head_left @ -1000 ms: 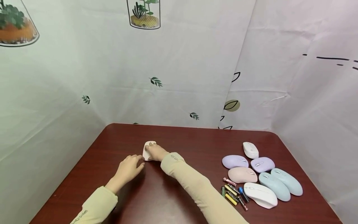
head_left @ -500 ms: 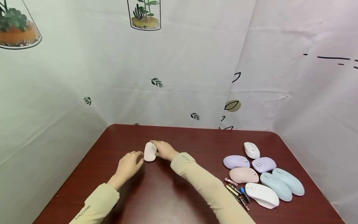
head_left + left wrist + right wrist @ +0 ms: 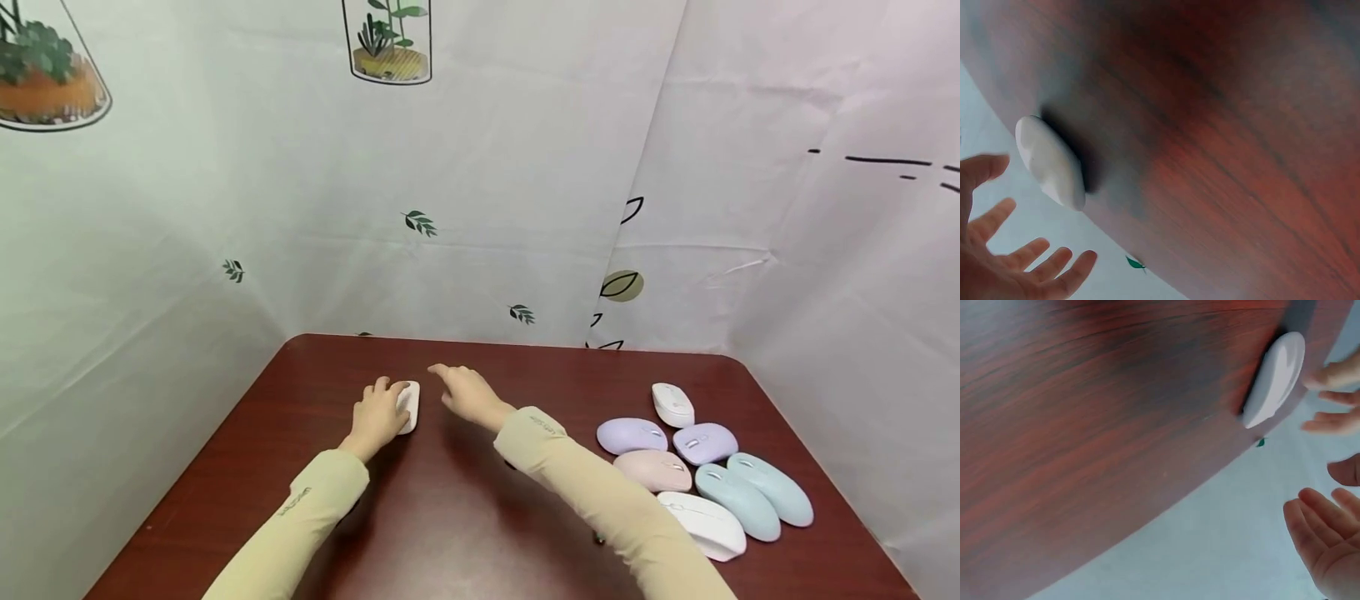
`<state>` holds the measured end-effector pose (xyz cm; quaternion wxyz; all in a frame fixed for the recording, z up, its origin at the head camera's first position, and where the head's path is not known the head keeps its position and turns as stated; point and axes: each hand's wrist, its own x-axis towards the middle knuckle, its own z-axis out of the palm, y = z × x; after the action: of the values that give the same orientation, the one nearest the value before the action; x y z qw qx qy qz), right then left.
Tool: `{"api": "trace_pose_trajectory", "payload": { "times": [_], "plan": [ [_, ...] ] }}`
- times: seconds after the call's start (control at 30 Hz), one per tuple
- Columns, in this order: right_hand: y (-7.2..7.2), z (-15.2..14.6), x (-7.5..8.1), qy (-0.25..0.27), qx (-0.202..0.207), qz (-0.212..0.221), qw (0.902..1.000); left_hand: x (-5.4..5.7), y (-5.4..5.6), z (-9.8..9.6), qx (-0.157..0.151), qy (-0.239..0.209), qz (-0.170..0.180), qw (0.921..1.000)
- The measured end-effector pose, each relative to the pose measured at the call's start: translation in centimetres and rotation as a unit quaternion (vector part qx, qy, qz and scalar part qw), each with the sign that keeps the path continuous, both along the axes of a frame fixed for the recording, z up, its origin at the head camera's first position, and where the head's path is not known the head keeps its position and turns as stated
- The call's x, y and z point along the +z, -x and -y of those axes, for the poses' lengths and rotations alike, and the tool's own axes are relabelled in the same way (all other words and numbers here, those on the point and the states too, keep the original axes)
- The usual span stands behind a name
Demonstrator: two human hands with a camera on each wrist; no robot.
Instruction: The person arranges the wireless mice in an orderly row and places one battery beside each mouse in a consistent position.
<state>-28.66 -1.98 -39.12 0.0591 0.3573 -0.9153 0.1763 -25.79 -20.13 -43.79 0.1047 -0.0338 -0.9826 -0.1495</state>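
Note:
A white computer mouse (image 3: 410,407) lies on the brown table, left of the middle. My left hand (image 3: 377,418) is over its left side in the head view, with thumb and fingertips overlapping it. Seen from the left wrist, that hand (image 3: 1007,262) has its fingers spread beside the mouse (image 3: 1050,164), with a gap between them. To the right of the mouse, my right hand (image 3: 471,396) is lifted with nothing in it. Its fingers (image 3: 1310,528) are loosely extended in the right wrist view, away from the mouse (image 3: 1275,381).
At the right are several mice: a small white one (image 3: 672,405), two lilac (image 3: 632,436), a pink (image 3: 652,471), two pale blue (image 3: 738,500) and a larger white one (image 3: 708,523). My right sleeve (image 3: 600,500) hides the batteries beside them. A white curtain (image 3: 480,250) surrounds the table.
The right hand, first on the mouse, has let go and drawn back to the right. The left hand has moved right and forward, over the mouse.

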Motion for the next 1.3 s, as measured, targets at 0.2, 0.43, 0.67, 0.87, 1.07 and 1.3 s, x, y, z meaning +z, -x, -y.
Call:
{"api": "trace_pose_trajectory", "payload": {
  "times": [0.2, 0.43, 0.67, 0.87, 1.07, 1.3],
  "plan": [
    [0.0, -2.7, 1.2, 0.041, -0.014, -0.011, 0.9990, -0.4, 1.2, -0.6, 0.013, 0.002, 0.050, 0.9986],
    [0.3, -6.8, 2.3, 0.071, -0.053, 0.017, 0.9959, -0.3, 2.2, -1.0, 0.018, 0.006, 0.107, 0.9941],
    [-0.8, -10.7, 1.3, 0.064, -0.097, 0.064, 0.9911, 0.4, 2.6, -1.0, 0.004, 0.004, 0.123, 0.9924],
    [-1.6, -14.6, 1.1, 0.057, -0.125, 0.045, 0.9895, 1.1, 3.1, -1.3, 0.011, -0.001, 0.127, 0.9918],
    [-1.9, -20.2, 1.0, 0.062, -0.120, 0.010, 0.9907, 1.6, 3.3, -1.8, 0.030, 0.010, 0.133, 0.9906],
    [-3.1, -28.0, 0.8, 0.020, -0.125, -0.006, 0.9919, 1.5, 3.7, -2.1, 0.019, 0.021, 0.143, 0.9893]
  ]
}}
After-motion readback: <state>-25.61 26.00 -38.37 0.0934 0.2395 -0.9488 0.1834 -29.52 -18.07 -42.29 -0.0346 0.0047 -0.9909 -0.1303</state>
